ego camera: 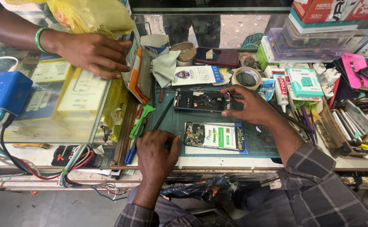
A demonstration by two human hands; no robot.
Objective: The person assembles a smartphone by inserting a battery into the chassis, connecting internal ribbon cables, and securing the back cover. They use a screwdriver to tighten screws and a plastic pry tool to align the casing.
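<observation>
An opened phone (196, 101) with its dark insides showing lies on the green work mat (171, 124). My right hand (251, 105) pinches its right end between thumb and fingers. Just below it lies a second phone body (215, 136) with a bare circuit board and a green-and-white battery. Left of that body, my left hand (156, 153) rests knuckles up on the mat with its fingers curled under. A thin black tool (163, 114) runs diagonally down to this hand; whether the hand holds it is hidden.
Another person's hand (93, 52) with a green bangle rests on the glass counter (58, 109) at the left. A blue box (3, 90) with cables sits far left. A tape roll (247, 77), glue tube (281, 89), small boxes and a dark red phone (217, 56) crowd the back and right.
</observation>
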